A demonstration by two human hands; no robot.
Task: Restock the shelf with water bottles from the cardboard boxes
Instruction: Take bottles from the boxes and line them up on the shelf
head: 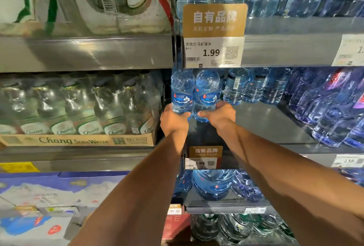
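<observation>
Gripping two blue-labelled water bottles upright at shelf (262, 119) left end: left hand (174, 120) clasping left bottle (182, 92), right hand (218, 114) clasping right bottle (207, 92), bottles touching.

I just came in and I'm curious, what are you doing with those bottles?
A person is stocking a shop shelf. The left hand grips one blue-labelled water bottle near its base, and the right hand grips a second bottle beside it. Both stand upright at the front left of the middle shelf, under the 1.99 price tag. More bottles stand farther back, with bare shelf to the right.
</observation>
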